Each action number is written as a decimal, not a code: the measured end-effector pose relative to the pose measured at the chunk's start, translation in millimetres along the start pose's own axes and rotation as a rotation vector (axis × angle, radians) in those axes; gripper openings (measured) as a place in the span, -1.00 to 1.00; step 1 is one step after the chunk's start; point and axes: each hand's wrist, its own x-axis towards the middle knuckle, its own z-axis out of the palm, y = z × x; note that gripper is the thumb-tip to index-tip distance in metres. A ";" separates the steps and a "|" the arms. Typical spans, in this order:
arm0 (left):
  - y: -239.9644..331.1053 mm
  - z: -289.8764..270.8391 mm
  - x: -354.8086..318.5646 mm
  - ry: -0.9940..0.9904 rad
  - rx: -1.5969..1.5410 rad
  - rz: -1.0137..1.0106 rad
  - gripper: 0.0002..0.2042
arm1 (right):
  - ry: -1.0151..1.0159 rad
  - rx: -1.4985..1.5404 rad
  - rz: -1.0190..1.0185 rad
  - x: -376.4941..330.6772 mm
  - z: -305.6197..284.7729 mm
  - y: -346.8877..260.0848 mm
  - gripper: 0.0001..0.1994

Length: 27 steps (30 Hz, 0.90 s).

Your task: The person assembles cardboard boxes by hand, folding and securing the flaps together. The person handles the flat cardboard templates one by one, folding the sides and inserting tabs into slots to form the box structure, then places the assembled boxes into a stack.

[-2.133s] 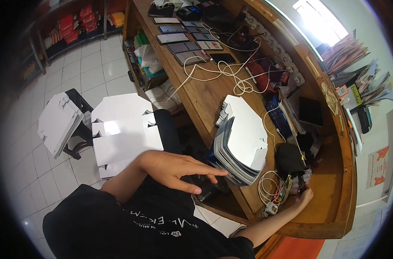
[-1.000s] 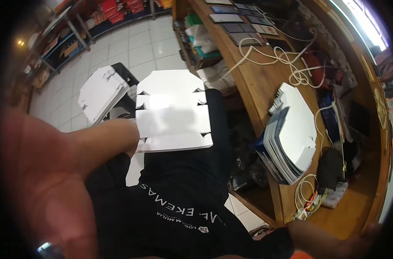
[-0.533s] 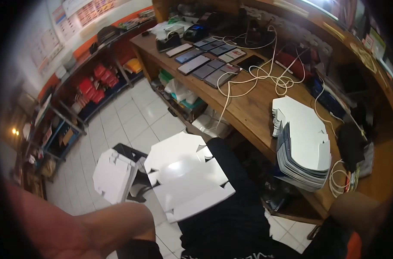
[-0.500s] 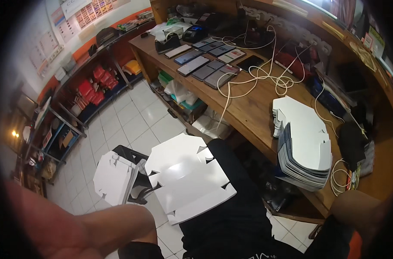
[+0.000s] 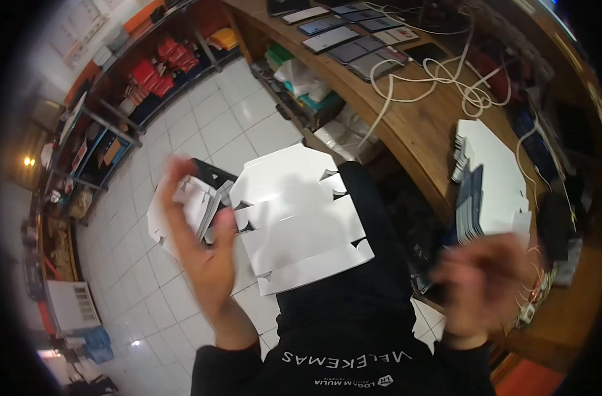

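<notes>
A flat, unfolded white cardboard box (image 5: 304,218) with notched edges lies across my lap. My left hand (image 5: 206,261) is raised to its left, thumb and fingers spread, holding nothing. Behind that hand a pile of white box blanks (image 5: 161,214) rests on a black stool (image 5: 212,173), partly covered by my fingers. On the right, my right hand (image 5: 489,277) is smeared by motion at the near end of a tall stack of white box blanks (image 5: 495,175) on the wooden desk. It overlaps the stack in view; whether it touches is unclear.
Several phones (image 5: 357,49) lie in rows at the far end of the desk (image 5: 406,125), with a tangled white cable (image 5: 439,86) beside them. Plastic-wrapped goods (image 5: 344,138) fill the shelf below. Red packets (image 5: 162,66) sit on a rack beyond the tiled floor (image 5: 202,125).
Both hands have come up into view from the lower edge, the left beside the pile on the stool, the right near the desk stack. The view has tilted downward.
</notes>
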 end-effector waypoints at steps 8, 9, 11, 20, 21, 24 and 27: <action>-160.2 22.8 -193.9 -0.250 -0.018 -0.728 -0.36 | -0.452 -0.139 0.542 -59.4 110.0 160.0 -0.51; -159.1 24.1 -188.4 -0.187 -0.173 -0.851 -0.49 | -0.484 -0.133 0.588 -51.9 115.3 161.9 -0.51; -162.7 25.5 -181.4 -0.154 -0.296 -0.890 -0.51 | -0.520 -0.090 0.623 -36.2 122.3 160.9 -0.54; -106.3 34.1 -161.9 -0.409 -0.117 -0.896 -0.33 | -0.496 0.246 0.928 -18.2 88.2 173.5 -0.76; -102.7 36.7 -167.4 -0.402 0.106 -0.879 -0.20 | -0.476 0.258 0.845 -23.0 87.4 180.6 -0.76; -84.0 44.0 -139.0 -0.456 0.529 -0.457 -0.04 | -0.445 0.288 0.697 -38.0 93.5 201.6 -0.75; -94.7 60.0 -128.9 -0.323 0.362 -0.583 0.03 | -0.484 0.255 0.692 -37.3 100.1 205.1 -0.76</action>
